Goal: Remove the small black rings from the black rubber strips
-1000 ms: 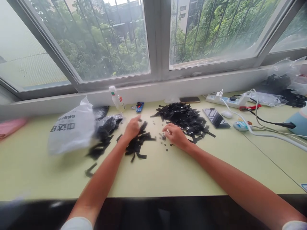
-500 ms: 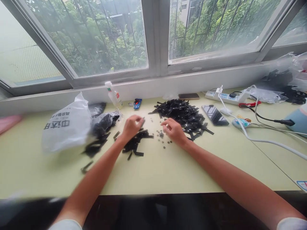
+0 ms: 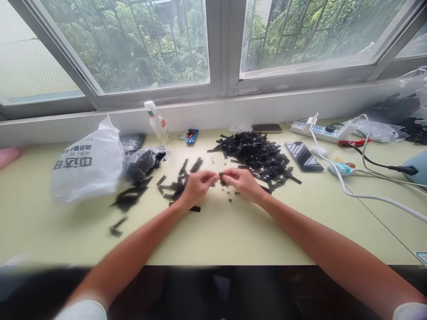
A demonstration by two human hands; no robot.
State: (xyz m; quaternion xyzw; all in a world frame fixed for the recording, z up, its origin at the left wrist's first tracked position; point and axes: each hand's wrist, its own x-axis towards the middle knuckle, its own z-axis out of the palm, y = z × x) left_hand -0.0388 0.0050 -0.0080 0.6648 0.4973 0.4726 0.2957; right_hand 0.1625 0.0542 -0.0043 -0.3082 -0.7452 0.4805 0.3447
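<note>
Hands at the middle of the table [image 3: 216, 235], fingertips brought together. Left hand [image 3: 196, 187] and right hand [image 3: 242, 182] both narrowed to a pinch on one black strip [image 3: 220, 178], held just above the surface between them. Too small to tell what else, if anything, sits in the pinch. Judging by the pose, fine fingertip work on a single piece, calling for a steady, close grip rather than reach.

Just near of the right hand, a scatter of small round pieces [image 3: 229, 195]. Left of the left hand, loose strips [image 3: 178, 180] spread thin. Far and right of the hands, a big heap of strips [image 3: 255, 153]. Further left, a dark bag [image 3: 142, 162] and a white plastic bag [image 3: 88, 162] with printed characters; behind them a small bottle [image 3: 156, 123] leaning by the sill. To the right, a phone [image 3: 303, 155], then a power strip [image 3: 316, 130] with cables trailing off.
</note>
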